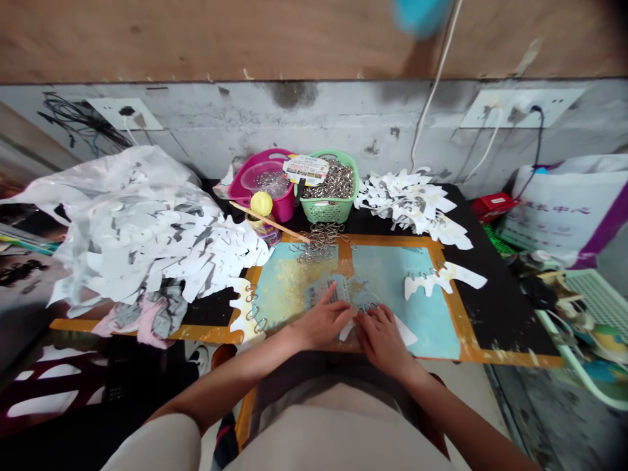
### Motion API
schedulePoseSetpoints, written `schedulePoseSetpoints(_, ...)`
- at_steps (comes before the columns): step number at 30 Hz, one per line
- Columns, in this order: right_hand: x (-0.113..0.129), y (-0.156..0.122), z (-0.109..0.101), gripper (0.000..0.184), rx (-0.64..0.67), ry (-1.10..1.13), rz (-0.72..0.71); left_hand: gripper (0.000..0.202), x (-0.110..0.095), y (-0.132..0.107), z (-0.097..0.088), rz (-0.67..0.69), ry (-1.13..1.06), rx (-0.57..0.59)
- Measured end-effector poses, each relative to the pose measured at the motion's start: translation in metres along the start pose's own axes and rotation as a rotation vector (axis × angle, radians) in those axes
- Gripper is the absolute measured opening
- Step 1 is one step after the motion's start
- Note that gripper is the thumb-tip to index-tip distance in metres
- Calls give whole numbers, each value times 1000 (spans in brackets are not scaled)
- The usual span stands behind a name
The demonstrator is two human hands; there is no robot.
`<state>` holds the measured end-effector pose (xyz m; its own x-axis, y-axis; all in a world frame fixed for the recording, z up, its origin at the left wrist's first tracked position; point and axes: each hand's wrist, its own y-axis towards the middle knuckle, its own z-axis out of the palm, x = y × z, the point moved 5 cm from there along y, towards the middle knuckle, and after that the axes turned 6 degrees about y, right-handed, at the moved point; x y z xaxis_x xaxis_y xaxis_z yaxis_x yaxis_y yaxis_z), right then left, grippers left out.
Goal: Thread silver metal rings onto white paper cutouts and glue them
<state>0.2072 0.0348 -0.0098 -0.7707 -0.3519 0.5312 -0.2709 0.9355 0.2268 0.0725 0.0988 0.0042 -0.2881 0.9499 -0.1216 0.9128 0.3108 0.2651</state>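
Note:
My left hand [328,320] and my right hand [385,337] meet over a small white cut-out piece [406,332] near the front edge of the table. Fingers of both hands are bent and pressed on the piece; their tips are partly hidden. Small metal rings [367,306] show just beyond my right fingers. At the left lies a white scalloped cut-out [240,307] with several rings along its edge. Another ringed white cut-out [444,280] rests at the right. Loose metal rings [321,242] are heaped behind my hands.
A green basket [328,210] full of metal pieces and a pink basket [284,208] stand at the back. A stick [275,224] leans by a yellow-topped jar [261,204]. White cut-outs pile at left [161,229] and right [409,203]. A blue mat [432,327] covers the table.

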Motion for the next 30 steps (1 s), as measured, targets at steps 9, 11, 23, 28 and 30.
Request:
schedulePoseSetpoints(9, 5, 1, -5, 47, 84, 0, -70, 20, -12, -23, -3, -254, -34, -83)
schedulePoseSetpoints(11, 5, 1, -4, 45, 89, 6, -65, 33, -8, -22, -11, -230, -96, -72)
schedulePoseSetpoints(23, 1, 0, 0, 34, 31, 13, -2, 20, 4, 2, -4, -59, -29, 5)
schedulePoseSetpoints(28, 2, 1, 0, 34, 15, 1, 0, 23, -15, -19, 5, -301, 5, -113)
schedulePoseSetpoints(30, 5, 5, 0, 40, 37, -35, -14, 23, -17, -23, 9, -366, -6, -172)
